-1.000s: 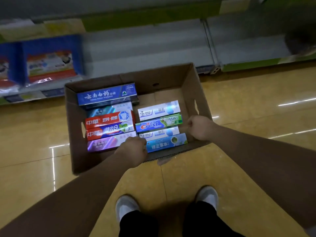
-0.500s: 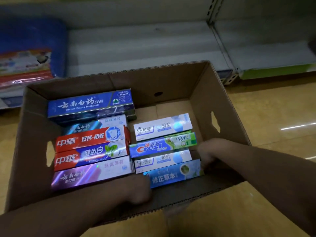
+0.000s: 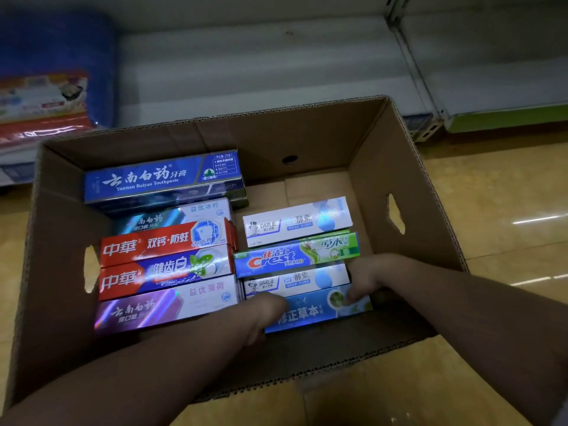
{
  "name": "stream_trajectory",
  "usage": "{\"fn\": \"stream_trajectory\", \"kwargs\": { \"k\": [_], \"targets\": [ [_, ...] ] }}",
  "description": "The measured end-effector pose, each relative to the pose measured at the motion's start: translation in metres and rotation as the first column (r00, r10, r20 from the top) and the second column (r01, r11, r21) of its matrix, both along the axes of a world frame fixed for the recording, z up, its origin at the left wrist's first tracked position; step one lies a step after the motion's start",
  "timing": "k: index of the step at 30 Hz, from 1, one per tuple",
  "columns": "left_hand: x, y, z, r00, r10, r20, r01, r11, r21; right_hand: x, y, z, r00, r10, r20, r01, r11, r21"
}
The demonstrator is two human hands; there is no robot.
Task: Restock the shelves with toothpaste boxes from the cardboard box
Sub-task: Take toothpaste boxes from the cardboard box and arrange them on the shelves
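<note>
1. Hands both grip the light-blue toothpaste box (image 3: 310, 313): left hand (image 3: 264, 313) curls round its left end, right hand (image 3: 365, 278) pinches its right end.
2. It lies flat in the cardboard box (image 3: 307, 133), at the near right, touching a Darlie box (image 3: 295, 281).
3. Shelf (image 3: 261, 72) runs behind the cardboard box.

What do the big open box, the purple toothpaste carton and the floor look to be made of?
The big open box: corrugated cardboard, matte brown; fluting shows along its cut rim. The purple toothpaste carton: likely thin paperboard with glossy holographic print, given rainbow glints. The floor: glossy tan tiles, probably ceramic, reflecting lights.
</note>
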State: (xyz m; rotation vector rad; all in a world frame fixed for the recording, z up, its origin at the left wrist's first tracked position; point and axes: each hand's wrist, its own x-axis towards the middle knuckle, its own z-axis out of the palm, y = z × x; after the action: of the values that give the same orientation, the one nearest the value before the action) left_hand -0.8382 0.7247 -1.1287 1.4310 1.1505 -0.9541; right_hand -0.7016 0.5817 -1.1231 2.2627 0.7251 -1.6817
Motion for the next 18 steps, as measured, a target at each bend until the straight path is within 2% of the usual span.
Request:
{"fn": "stream_trajectory", "kwargs": {
  "k": [4, 8, 14, 18],
  "targets": [
    [-0.007, -0.003, -0.006, 0.995, 0.098, 0.026, -0.100, 0.992, 0.080, -0.007, -0.002, -0.006, 0.999, -0.044, 0.013, 0.043, 0.999, 0.012],
    [-0.009, -0.004, -0.014, 0.987, 0.155, 0.045, -0.158, 0.984, 0.087, 0.004, -0.006, -0.001, 0.991, -0.133, -0.009, 0.133, 0.991, -0.001],
    [-0.009, -0.011, -0.013, 0.993, 0.092, 0.071, -0.100, 0.986, 0.132, 0.008, -0.009, 0.008, 0.982, -0.179, 0.065, 0.178, 0.984, 0.025],
    [-0.002, 0.001, -0.005, 1.000, 0.014, 0.027, -0.017, 0.997, 0.078, 0.006, -0.006, 0.016, 0.990, -0.122, -0.075, 0.123, 0.992, 0.014]
  ]
}}
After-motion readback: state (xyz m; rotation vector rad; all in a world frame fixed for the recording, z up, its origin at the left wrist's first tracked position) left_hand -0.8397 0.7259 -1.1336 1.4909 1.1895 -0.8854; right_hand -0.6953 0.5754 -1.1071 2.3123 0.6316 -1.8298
